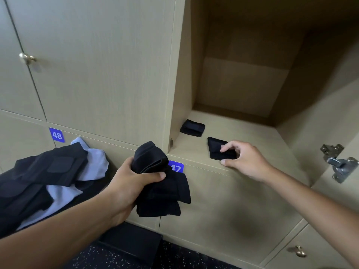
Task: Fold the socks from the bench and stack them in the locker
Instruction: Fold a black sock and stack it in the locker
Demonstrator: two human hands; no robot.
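Note:
My left hand (127, 183) grips a bundle of black socks (161, 183) in front of the locker face, below the open compartment. My right hand (246, 160) reaches into the open locker (252, 136), its fingers and thumb pinching a folded black sock (216, 147) that lies on the locker floor near the front edge. Another folded black sock (192, 128) lies further back at the left of the locker floor, apart from the first.
A heap of black and pale blue clothes (50, 177) lies at the left on the dark bench (132, 243). Closed locker doors with blue tags 48 (57, 135) and 47 (176, 167) surround it. The open door's metal hinge (338, 164) juts at the right.

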